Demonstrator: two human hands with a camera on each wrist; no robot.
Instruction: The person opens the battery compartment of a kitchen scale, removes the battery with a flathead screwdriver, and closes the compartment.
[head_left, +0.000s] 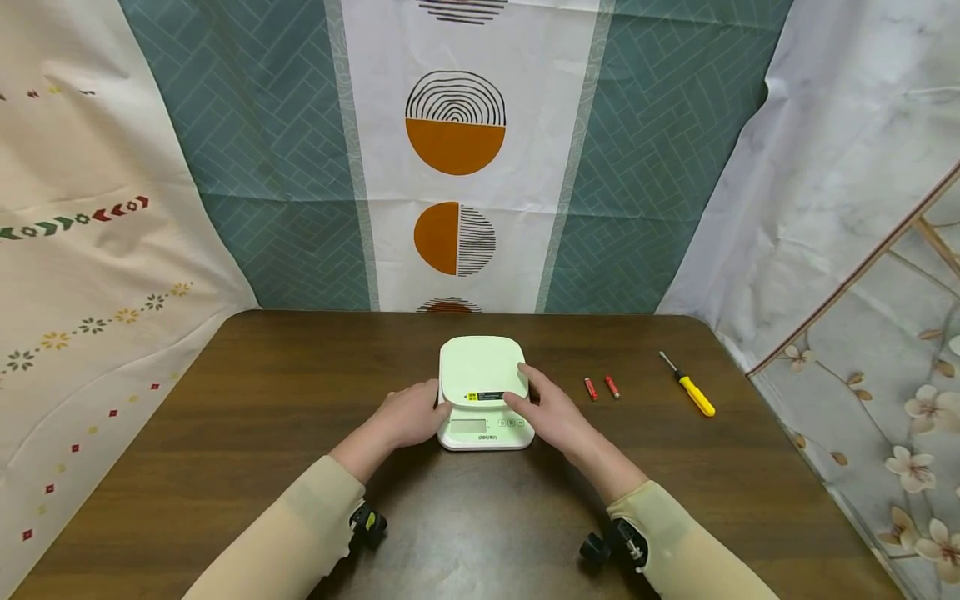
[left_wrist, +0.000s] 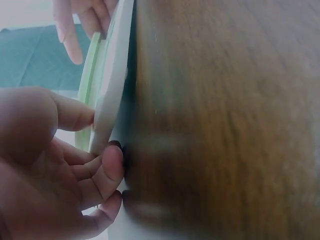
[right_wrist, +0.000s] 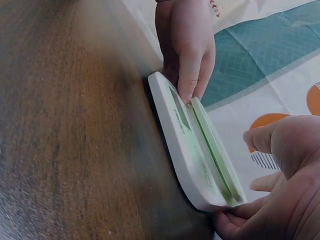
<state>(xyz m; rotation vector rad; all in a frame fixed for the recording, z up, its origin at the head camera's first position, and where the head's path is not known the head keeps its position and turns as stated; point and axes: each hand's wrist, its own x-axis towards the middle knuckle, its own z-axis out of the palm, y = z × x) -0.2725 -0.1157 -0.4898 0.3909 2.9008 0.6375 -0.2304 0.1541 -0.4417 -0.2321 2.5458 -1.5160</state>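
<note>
A pale green and white kitchen scale [head_left: 483,367] lies on the table, its display and buttons facing the person. A black and yellow label is on its weighing plate. At the left side, the left hand [head_left: 408,414] grips the scale's edge. In the left wrist view, that hand's thumb [left_wrist: 77,115] is on the scale's side, with curled fingers [left_wrist: 112,162] at its lower edge. The right hand [head_left: 555,417] touches the right side. In the right wrist view, its thumb [right_wrist: 262,137] stands off the plate while lower fingertips [right_wrist: 227,222] meet the bottom corner.
Two small red batteries [head_left: 591,388] lie on the brown wooden table [head_left: 300,375] right of the scale. Farther right is a screwdriver [head_left: 697,396] with a yellow handle. Patterned cloth [head_left: 285,167] hangs behind the table, with more cloth at both sides.
</note>
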